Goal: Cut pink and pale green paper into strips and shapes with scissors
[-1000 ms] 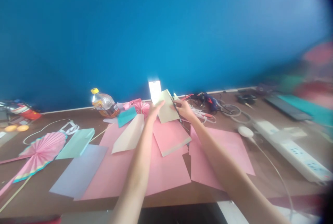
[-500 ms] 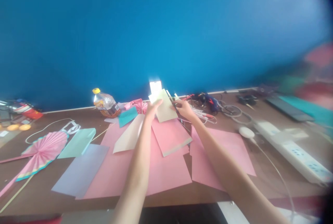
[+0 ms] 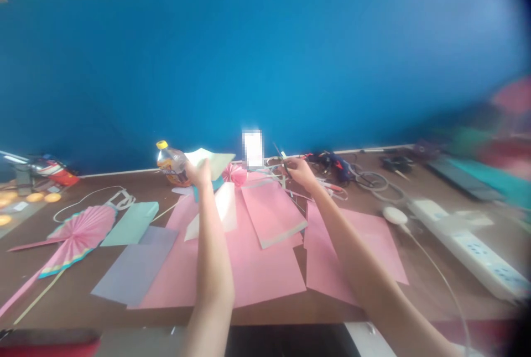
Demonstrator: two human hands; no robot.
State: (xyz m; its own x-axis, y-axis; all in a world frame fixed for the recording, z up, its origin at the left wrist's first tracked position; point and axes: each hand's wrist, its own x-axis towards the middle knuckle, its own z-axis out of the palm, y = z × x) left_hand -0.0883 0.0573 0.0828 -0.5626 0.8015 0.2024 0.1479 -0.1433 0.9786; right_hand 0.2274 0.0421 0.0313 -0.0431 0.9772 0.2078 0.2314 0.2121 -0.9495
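Note:
My left hand grips a pale yellow-green sheet of paper, tilted in front of the bottle with the yellow cap. My right hand is closed on dark-bladed scissors, held up near the wall. Between the hands stands a bright phone-like screen. Below it lies a pink sheet with a greyish edge strip. Larger pink sheets spread under it. A cream folded sheet lies beside my left forearm, and a pink pleated paper rosette sits behind it.
At left are a pink pleated fan, a mint paper stack and a lavender sheet. Cables tangle at the back right. A white power strip and a round white plug lie at right.
My left hand has moved left with the pale yellow-green sheet, away from the scissors, uncovering the bright screen. My right hand has stayed nearly in place with the scissors.

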